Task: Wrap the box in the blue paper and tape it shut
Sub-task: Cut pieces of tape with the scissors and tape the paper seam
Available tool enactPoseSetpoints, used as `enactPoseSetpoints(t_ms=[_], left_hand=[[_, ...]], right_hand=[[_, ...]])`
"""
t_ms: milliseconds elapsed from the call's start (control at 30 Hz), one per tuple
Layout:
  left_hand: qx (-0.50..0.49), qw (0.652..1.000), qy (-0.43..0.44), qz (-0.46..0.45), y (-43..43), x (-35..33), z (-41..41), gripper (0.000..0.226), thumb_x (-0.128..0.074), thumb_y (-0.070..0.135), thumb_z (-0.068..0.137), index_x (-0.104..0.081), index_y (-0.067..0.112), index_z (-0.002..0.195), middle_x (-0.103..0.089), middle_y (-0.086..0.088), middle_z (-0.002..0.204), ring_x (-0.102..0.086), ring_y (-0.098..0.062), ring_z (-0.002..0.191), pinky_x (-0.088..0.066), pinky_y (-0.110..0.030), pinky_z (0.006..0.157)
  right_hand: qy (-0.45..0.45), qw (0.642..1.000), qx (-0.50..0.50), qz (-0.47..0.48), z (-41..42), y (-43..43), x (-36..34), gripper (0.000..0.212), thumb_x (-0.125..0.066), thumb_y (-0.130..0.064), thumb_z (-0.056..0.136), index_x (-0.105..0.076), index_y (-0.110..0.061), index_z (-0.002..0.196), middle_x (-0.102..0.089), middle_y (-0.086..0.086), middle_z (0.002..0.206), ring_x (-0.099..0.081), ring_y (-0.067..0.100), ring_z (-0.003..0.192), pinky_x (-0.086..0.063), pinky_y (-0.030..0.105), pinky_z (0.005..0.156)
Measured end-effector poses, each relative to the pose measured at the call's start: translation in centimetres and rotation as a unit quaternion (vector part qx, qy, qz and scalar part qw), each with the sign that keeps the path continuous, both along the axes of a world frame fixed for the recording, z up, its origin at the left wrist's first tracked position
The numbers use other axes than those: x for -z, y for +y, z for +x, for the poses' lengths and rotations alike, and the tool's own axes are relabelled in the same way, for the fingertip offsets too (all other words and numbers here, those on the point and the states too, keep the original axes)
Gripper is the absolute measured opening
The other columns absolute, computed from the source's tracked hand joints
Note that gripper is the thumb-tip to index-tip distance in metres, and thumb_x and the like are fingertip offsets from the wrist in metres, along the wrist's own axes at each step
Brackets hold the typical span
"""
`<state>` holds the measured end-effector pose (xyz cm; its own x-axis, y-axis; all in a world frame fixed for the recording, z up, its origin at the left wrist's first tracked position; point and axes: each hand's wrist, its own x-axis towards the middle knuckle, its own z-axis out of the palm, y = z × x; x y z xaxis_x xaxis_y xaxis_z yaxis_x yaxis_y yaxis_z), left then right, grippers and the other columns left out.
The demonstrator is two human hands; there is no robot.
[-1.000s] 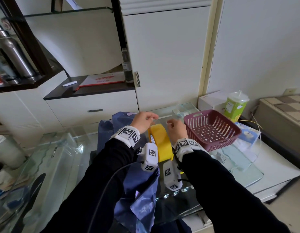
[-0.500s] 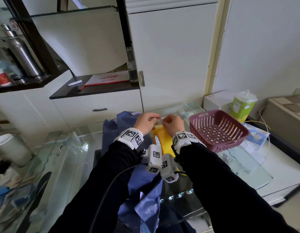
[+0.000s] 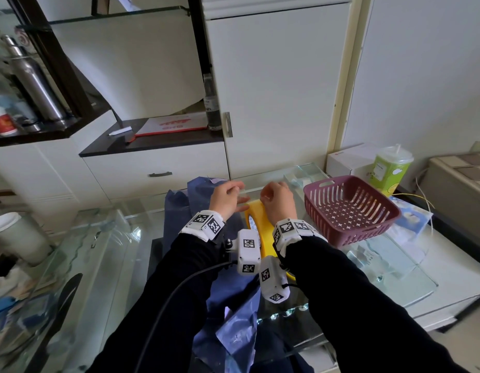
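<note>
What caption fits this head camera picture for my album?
Left hand and right hand pinch a clear strip over the yellow tape roll.

Left hand (image 3: 226, 198), right hand (image 3: 277, 201) farther apart.

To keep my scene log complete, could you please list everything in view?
paper: one sheet, blue, crumpled on the table under the arms
tape roll: one, yellow, on edge between the wrists
strip: one, clear, apparently stretched between the hands
basket: one, maroon, right of the hands
cup: one, green, behind the basket
white box: one, left of the cup
flask: one, steel, left shelf
bottle: one, dark, on the counter
table: one, glass
left hand: pinches the strip
right hand: pinches the strip
</note>
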<state>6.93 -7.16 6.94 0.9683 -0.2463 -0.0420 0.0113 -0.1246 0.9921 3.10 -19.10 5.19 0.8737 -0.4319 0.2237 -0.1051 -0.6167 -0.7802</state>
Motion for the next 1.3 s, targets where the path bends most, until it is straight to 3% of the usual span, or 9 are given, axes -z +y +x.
enactPoseSetpoints(t_ms=[133,400,567,800,933,1133,1300], left_hand=[[0.002,0.999,-0.036,0.032,1.0,0.6,-1.5,0.030,-0.032,0.008,0.101,-0.056,0.004,0.119,-0.058,-0.015,0.121,-0.065,-0.024,0.081,-0.056,-0.036,0.079],[0.001,0.994,-0.087,0.070,3.9,0.7,-5.8,0.027,-0.034,0.018,0.101,-0.059,0.017,0.111,-0.065,-0.004,0.115,-0.065,-0.021,0.080,-0.053,-0.023,0.059],[0.023,0.996,-0.073,0.050,5.2,1.4,-8.2,0.026,-0.035,0.016,0.101,-0.060,0.019,0.102,-0.069,-0.004,0.100,-0.064,-0.013,0.074,-0.053,-0.023,0.064],[0.019,0.994,-0.085,0.058,5.5,3.1,-9.8,0.029,-0.037,0.015,0.100,-0.062,0.027,0.091,-0.071,-0.008,0.086,-0.070,-0.020,0.086,-0.058,-0.034,0.076],[0.007,0.998,-0.053,0.032,5.4,3.8,-9.9,0.025,-0.036,0.012,0.101,-0.061,0.015,0.101,-0.069,-0.015,0.092,-0.069,-0.026,0.090,-0.057,-0.037,0.082],[-0.003,1.000,-0.028,0.000,5.5,3.8,-9.9,0.025,-0.035,0.014,0.101,-0.060,0.012,0.106,-0.068,-0.015,0.093,-0.069,-0.020,0.084,-0.058,-0.028,0.075],[-0.008,1.000,-0.015,-0.014,5.4,4.4,-10.1,0.025,-0.035,0.015,0.101,-0.060,0.013,0.105,-0.068,-0.022,0.101,-0.068,-0.027,0.089,-0.057,-0.034,0.081]], right_hand=[[-0.018,1.000,0.006,-0.012,-1.5,1.2,0.6,0.009,-0.053,-0.001,0.087,-0.061,-0.002,0.090,-0.057,0.014,0.100,-0.053,0.030,0.098,-0.042,0.034,0.076],[-0.022,1.000,0.016,-0.007,-4.7,3.8,1.6,0.012,-0.053,-0.004,0.085,-0.064,-0.006,0.088,-0.065,0.013,0.095,-0.059,0.030,0.092,-0.045,0.034,0.074],[-0.020,1.000,0.020,0.004,-6.4,5.3,2.2,0.012,-0.054,-0.005,0.084,-0.066,-0.005,0.087,-0.067,0.013,0.095,-0.061,0.030,0.090,-0.047,0.034,0.075],[-0.008,1.000,0.018,-0.002,-7.9,5.6,3.1,0.012,-0.055,-0.006,0.084,-0.065,-0.005,0.089,-0.068,0.013,0.095,-0.061,0.030,0.091,-0.050,0.036,0.077],[-0.010,1.000,0.013,-0.002,-8.5,5.1,3.3,0.012,-0.056,-0.006,0.084,-0.066,-0.005,0.089,-0.068,0.012,0.094,-0.062,0.028,0.090,-0.049,0.034,0.077],[-0.005,1.000,-0.007,-0.011,-8.9,5.1,3.1,0.026,-0.048,0.003,0.083,-0.069,-0.003,0.095,-0.065,0.013,0.103,-0.058,0.028,0.100,-0.044,0.030,0.083],[-0.015,0.998,-0.029,-0.049,-9.6,5.6,4.2,0.026,-0.047,0.003,0.085,-0.070,0.002,0.098,-0.056,0.018,0.106,-0.050,0.030,0.106,-0.035,0.025,0.083]])
